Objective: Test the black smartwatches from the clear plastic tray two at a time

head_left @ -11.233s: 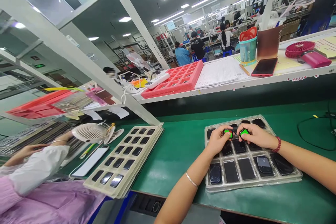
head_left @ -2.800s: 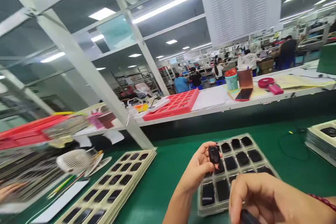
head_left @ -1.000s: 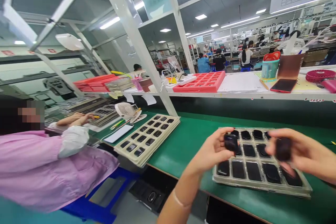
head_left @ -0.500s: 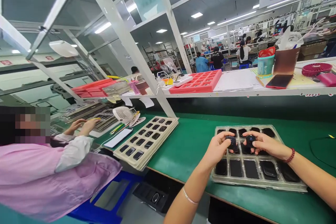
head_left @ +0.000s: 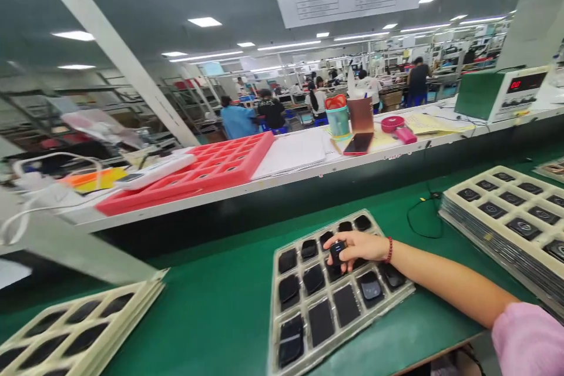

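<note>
My right hand (head_left: 359, 247) pinches a small black watch body (head_left: 337, 251) between thumb and fingers, its front turned toward me with a small lit mark on it. The hand hovers over the middle of a clear plastic tray (head_left: 274, 317), and a red bead bracelet circles the wrist. Rounded-square black pieces sit in several of the tray's compartments, one glossy piece (head_left: 291, 341) at the near left corner. Two near-row compartments show a flat dark base. Out of view is my left hand.
Stacked cream trays with black pieces stand at left (head_left: 132, 320) and right (head_left: 462, 214). A thin black cable (head_left: 412, 226) lies on the green bench. Behind it, a raised white shelf holds a red foam tray (head_left: 238, 155), a phone (head_left: 359, 144) and a green-sided meter (head_left: 476, 94).
My view has swung right. My left hand, which held a second black watch body above the tray, has gone out of view. My right hand still holds its watch body.
</note>
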Demonstrator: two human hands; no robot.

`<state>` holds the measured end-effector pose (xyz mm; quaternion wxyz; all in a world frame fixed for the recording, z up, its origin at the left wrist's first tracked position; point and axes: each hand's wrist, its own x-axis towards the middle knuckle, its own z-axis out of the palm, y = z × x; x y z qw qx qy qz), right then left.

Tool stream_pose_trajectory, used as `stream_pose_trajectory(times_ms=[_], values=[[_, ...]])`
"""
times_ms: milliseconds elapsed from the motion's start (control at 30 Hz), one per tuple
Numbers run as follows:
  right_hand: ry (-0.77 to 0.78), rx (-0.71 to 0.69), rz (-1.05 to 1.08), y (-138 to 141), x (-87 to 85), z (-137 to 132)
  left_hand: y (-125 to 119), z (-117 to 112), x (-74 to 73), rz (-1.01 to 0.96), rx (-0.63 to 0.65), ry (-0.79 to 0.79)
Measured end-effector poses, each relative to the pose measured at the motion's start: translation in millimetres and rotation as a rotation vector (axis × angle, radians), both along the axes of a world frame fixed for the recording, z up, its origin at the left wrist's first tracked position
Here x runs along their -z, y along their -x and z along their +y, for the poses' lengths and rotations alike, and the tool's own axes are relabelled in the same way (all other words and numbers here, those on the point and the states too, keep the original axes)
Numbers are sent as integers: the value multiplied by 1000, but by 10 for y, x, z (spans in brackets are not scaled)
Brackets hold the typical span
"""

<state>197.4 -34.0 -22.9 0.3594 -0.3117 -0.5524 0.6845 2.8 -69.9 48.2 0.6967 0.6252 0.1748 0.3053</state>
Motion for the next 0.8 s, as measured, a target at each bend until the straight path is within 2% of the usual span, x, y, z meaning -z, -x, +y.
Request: stream_pose_trajectory(times_ms=[67,133,200,267,367,467,533,700,800], values=[[4,5,13,5,0,-7,40,-26,-24,-8,11,-10],[12,18,25,14,-5,-35,254,-68,-89,-10,-15,-19],[16,41,39,23,-6,-70,481,-80,-139,6,-73,-32],[5,78,47,25,6,-97,576,-19,-108,70,-151,-42],[-24,146,4,22,37,-114,454,245,127,229,-307,7],[-24,140,12,20,26,-112,270,567,418,214,-390,73],[3,134,18,26,-28,-92,212,710,546,184,-385,89],[-31,138,-85,94,-198,58,218,794,685,118,-436,13],[-82,154,-122,147,-181,155,229,790,735,86,-458,7]])
